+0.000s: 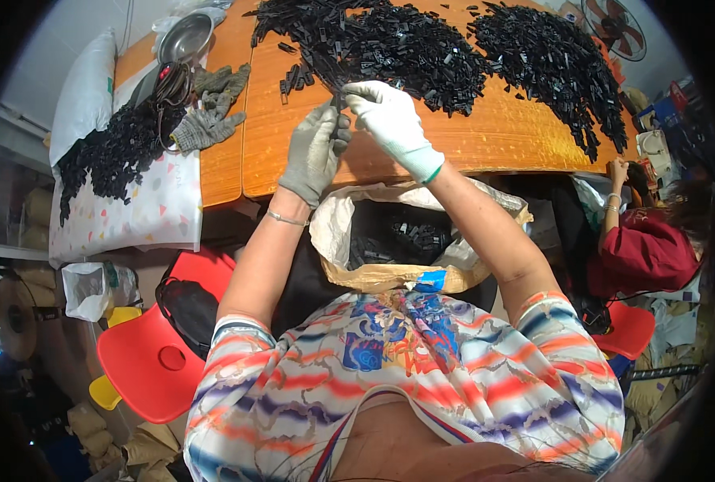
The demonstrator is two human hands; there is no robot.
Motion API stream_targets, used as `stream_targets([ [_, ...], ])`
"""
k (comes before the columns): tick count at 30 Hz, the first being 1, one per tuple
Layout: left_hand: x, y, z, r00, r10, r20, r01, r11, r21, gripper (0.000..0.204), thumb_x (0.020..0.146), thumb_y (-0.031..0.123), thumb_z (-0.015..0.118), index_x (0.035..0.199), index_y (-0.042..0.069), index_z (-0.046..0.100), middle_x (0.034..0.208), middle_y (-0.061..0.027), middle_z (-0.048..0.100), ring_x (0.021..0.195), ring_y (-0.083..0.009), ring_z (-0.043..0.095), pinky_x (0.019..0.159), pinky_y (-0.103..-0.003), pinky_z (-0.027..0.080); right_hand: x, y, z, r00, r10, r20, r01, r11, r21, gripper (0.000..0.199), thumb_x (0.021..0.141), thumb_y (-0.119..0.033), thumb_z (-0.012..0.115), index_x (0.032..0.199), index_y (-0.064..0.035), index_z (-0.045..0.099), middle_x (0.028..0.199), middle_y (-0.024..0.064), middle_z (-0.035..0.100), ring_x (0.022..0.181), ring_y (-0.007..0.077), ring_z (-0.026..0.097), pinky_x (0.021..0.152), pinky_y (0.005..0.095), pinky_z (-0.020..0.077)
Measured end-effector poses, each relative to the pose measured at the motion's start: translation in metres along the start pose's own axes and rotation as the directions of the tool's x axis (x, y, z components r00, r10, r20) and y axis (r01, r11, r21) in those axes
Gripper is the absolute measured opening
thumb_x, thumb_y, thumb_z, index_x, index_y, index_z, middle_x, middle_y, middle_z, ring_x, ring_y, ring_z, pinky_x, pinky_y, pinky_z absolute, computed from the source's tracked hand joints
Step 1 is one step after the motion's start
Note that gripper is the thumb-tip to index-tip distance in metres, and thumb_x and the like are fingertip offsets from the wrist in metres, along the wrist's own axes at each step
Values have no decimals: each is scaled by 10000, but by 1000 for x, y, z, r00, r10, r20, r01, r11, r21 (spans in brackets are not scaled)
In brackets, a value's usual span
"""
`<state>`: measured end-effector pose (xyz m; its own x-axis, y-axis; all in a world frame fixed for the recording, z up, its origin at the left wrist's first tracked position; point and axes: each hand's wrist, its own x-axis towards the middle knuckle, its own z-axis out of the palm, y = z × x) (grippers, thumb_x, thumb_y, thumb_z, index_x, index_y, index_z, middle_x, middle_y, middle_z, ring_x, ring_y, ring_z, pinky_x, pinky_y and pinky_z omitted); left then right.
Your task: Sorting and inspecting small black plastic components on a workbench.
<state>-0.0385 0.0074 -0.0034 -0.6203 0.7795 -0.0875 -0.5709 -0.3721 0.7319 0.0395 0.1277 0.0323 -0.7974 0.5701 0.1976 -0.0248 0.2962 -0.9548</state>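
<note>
Above the near edge of the wooden table, my two gloved hands meet at a small dark plastic piece (341, 100). My left hand (316, 151), in a greyish glove, has its fingers curled round the lower part of the piece. In a white glove with a green cuff, my right hand (391, 122) pinches at its upper end. The fingers partly cover the piece, so its full shape is hidden. Just beyond lies a large heap of small black plastic pieces (406, 56). Below my forearms an open woven sack (335, 233) holds more black pieces (410, 234).
A second black heap (554, 72) covers the table's right side. At left are grey work gloves (205, 128), a metal bowl (186, 38) and a dark pile (112, 157) on a patterned cloth (161, 209). A red chair (145, 357) stands lower left; a person in a red top (647, 249) sits at right.
</note>
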Motion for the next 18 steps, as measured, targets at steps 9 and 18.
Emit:
stream_targets([
  [9,-9,1,11,996,82,-18,-77,977,197,260,977,141,473,1194,-2,476,834,-27,548,652,-64,476,556,-163,386,4,5,4,998,-62,-32,59,994,-92,225,876,-148,626,1068,-38,665,941,40,703,717,73,612,651,228,498],
  [18,-16,-4,19,979,190,-74,-146,907,395,155,949,117,482,1038,9,546,755,7,531,574,-28,414,498,-171,338,1,1,-2,904,-378,200,412,641,-648,145,810,-166,627,922,-75,634,843,119,633,741,303,640,653,373,509],
])
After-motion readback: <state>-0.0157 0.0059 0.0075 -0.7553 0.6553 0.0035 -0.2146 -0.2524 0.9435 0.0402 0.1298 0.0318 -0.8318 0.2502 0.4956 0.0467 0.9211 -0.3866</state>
